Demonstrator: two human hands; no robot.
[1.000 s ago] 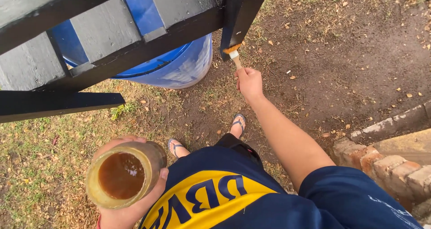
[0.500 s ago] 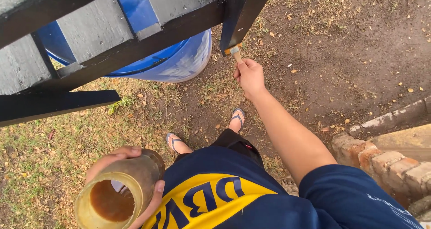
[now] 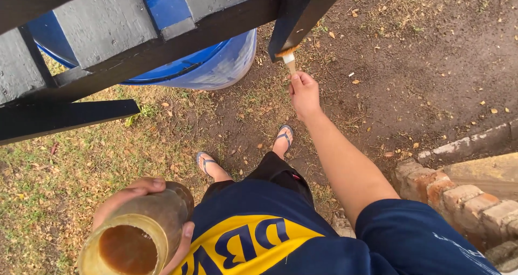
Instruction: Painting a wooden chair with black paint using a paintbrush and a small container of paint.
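Head view, looking down. Right hand (image 3: pixel 304 91) at 12 o'clock, fingers clamped on a paintbrush (image 3: pixel 289 60), bristles touching the lower end of a black wooden board (image 3: pixel 299 13), arm stretched out, likely to reach the board's underside edge. Left hand (image 3: pixel 137 210) at 7 o'clock, wrapped round a cut-open plastic bottle (image 3: pixel 141 229) of brown liquid, held upright and close to the body, probably so it does not spill. Blue barrel (image 3: pixel 216 64) stands under the black frame, at 11 o'clock. Brick edge (image 3: pixel 464 199) at 4 o'clock.
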